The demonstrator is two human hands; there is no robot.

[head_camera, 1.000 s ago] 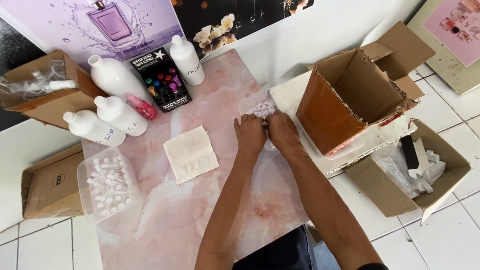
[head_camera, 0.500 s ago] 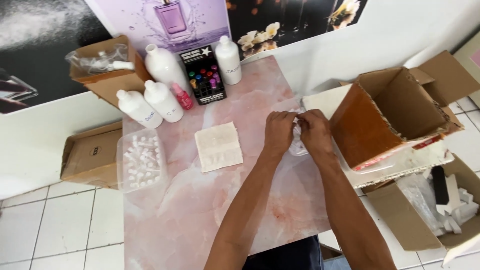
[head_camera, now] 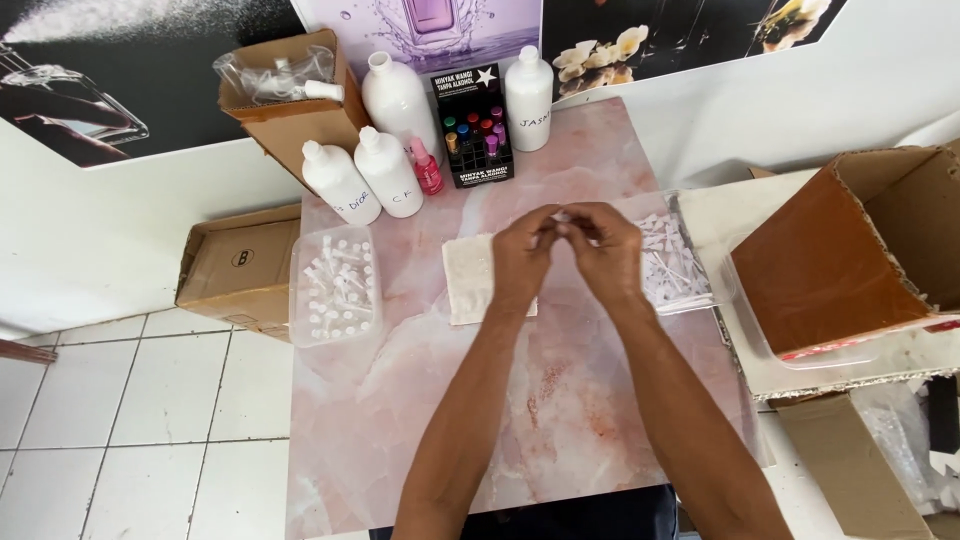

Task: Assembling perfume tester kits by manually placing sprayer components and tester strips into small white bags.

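Observation:
My left hand (head_camera: 522, 258) and my right hand (head_camera: 607, 255) meet over the middle of the pink marble tabletop (head_camera: 560, 400), fingertips pinched together on the edge of a clear plastic bag (head_camera: 672, 268). The bag holds several small white plastic parts and lies just right of my hands. What exactly sits between my fingertips is hidden. A beige cloth (head_camera: 468, 280) lies under and left of my left hand.
A clear tub of white caps (head_camera: 335, 285) sits at the left edge. At the back stand white bottles (head_camera: 388, 172), a small pink bottle (head_camera: 428, 170) and a black display box of coloured vials (head_camera: 472, 140). An open cardboard box (head_camera: 860, 250) stands right; other cartons (head_camera: 240, 265) left.
The view has shifted, so the table sits further right in frame. My hands stay joined and the clear bag of white parts now lies spread out beside my right hand.

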